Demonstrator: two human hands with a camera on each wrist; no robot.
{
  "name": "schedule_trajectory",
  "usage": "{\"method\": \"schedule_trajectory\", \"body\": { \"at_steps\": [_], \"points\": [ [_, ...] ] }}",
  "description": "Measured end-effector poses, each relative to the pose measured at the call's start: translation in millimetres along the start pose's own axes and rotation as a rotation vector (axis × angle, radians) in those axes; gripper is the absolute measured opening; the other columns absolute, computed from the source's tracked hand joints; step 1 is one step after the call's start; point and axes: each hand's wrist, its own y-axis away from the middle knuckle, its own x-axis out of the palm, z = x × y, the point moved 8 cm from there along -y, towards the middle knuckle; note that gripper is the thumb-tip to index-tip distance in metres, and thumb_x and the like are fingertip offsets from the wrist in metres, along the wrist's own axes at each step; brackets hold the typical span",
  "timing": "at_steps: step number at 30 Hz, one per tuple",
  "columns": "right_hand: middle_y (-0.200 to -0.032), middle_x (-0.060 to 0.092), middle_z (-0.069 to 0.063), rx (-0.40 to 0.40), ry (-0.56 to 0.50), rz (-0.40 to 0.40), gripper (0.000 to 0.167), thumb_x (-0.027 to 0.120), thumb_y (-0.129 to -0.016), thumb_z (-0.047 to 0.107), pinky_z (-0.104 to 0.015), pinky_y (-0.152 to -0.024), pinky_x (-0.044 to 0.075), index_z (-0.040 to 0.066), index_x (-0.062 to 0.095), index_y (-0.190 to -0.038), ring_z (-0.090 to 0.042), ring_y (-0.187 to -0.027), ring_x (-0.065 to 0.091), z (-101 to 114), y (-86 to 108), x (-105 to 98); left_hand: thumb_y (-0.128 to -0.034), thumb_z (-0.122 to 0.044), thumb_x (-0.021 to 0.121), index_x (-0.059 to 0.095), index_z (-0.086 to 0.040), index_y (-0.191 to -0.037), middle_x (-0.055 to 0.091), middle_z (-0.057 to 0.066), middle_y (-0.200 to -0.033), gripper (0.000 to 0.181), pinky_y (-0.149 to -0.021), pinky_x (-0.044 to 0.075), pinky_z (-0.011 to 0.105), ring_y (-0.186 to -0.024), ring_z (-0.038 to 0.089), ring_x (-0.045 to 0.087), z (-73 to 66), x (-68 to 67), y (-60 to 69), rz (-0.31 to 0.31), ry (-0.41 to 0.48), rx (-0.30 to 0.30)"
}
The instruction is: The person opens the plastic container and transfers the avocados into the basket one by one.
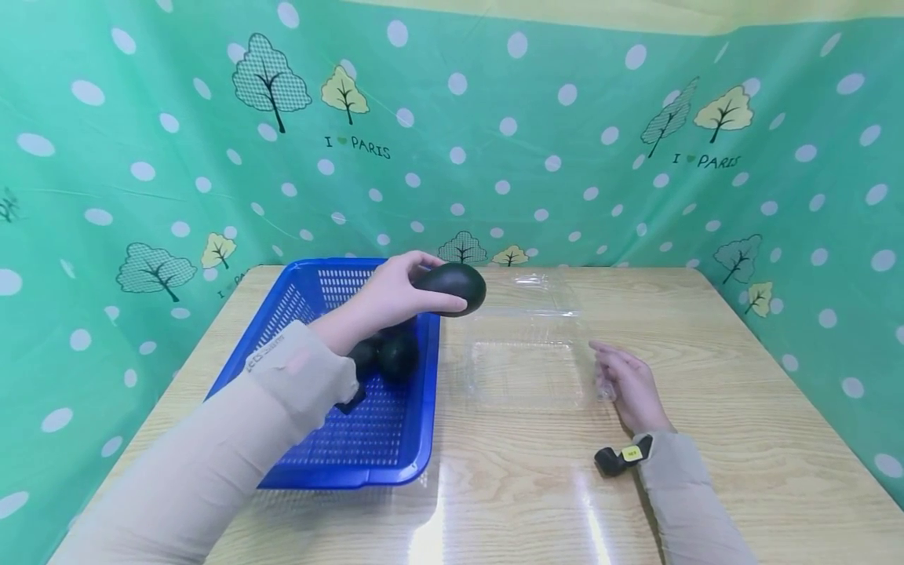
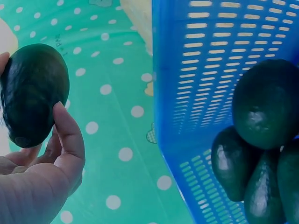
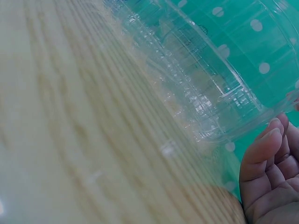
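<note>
My left hand grips a dark green avocado in the air, just past the right rim of a blue basket. In the left wrist view the thumb and fingers curl round that avocado. Several more avocados lie in the basket. To the right, a clear plastic clamshell box stands open on the table, its lid folded back. My right hand pinches the right edge of the box, thumb and fingers at the rim in the right wrist view.
A light wood-grain table bears the basket on the left and the box in the middle. Behind and at both sides hangs a green dotted cloth. A black wrist camera is strapped to the right wrist.
</note>
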Motion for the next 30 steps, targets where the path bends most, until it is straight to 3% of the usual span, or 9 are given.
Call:
{"method": "schedule_trajectory", "body": {
  "at_steps": [4,17,24,30],
  "points": [
    [-0.068,0.057,0.009,-0.001,0.006,-0.003,0.028,0.054,-0.099,0.007,-0.014,-0.043,0.038,0.025,0.073,-0.107,-0.001,-0.05,0.047,0.2,-0.5,0.4,-0.0735,-0.039,0.085,0.055,-0.016,-0.132,0.064,0.008,-0.121,0.07,-0.088,0.052,0.04,-0.105,0.026,0.062,6.1,-2.9,2.0,-0.002,-0.001,-0.012],
    [-0.067,0.056,0.009,0.005,0.002,0.002,0.027,0.053,-0.099,0.007,-0.014,-0.044,0.038,0.023,0.073,-0.109,-0.001,-0.05,0.047,-1.4,-1.0,-0.8,-0.0728,-0.049,0.084,0.051,-0.018,-0.136,0.059,0.007,-0.134,0.078,-0.104,0.045,0.048,-0.12,0.026,0.056,28.8,-15.1,6.7,0.0,-0.06,-0.056],
    [-0.068,0.057,0.009,0.008,0.012,-0.008,0.028,0.052,-0.1,0.007,-0.014,-0.045,0.038,0.026,0.073,-0.106,-0.001,-0.051,0.047,-0.4,-0.4,-0.9,-0.074,-0.047,0.084,0.05,-0.017,-0.136,0.059,0.007,-0.133,0.077,-0.099,0.049,0.045,-0.118,0.026,0.057,34.3,-20.8,12.2,0.004,-0.057,-0.06],
    [-0.069,0.057,0.009,0.009,0.009,-0.004,0.028,0.053,-0.099,0.007,-0.014,-0.045,0.038,0.024,0.073,-0.108,-0.001,-0.052,0.048,-0.1,0.0,-0.7,-0.0768,-0.048,0.081,0.048,-0.015,-0.139,0.057,0.01,-0.136,0.078,-0.103,0.046,0.049,-0.121,0.029,0.055,40.9,-27.0,19.6,0.011,-0.099,-0.074]
  ]
}}
